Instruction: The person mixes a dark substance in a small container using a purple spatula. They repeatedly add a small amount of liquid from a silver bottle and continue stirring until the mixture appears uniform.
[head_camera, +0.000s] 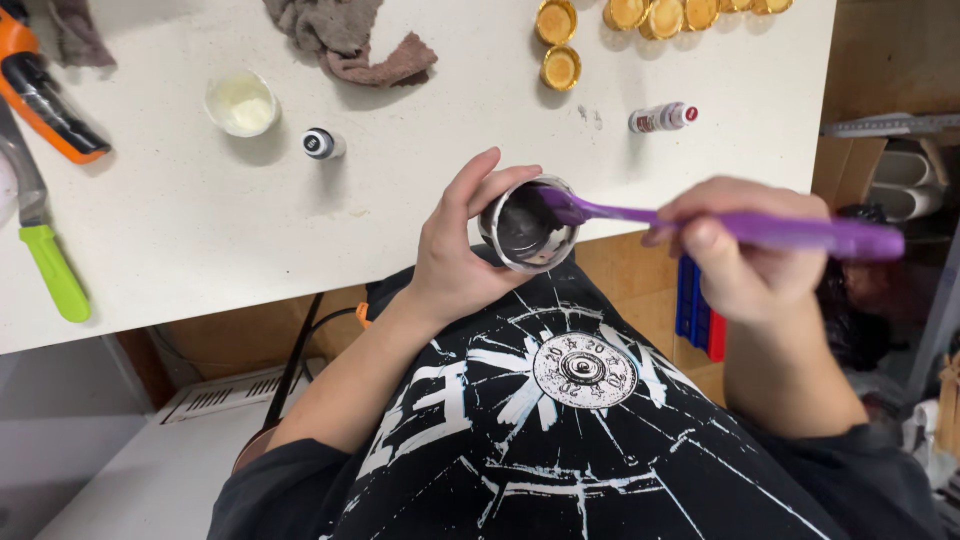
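Small round cup (527, 226) with dark paste inside: sitting tilted toward the person, just off the white table (400, 220) edge, above the lap.
Left hand (455, 260): wrapping fingers round the cup's side, probably steadying it for stirring.
Purple plastic spatula (700, 222): its tip is dipping into the paste.
Right hand (735, 250): pinching the spatula handle mid-length, likely for control.

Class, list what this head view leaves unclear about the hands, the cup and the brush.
- Brush bristle tip: head view, sunk in the dark paint.
- Small cup outer wall: mostly covered by the left hand.
- Right hand and brush handle: blurred by motion.
- Orange tool: cut off by the left edge.
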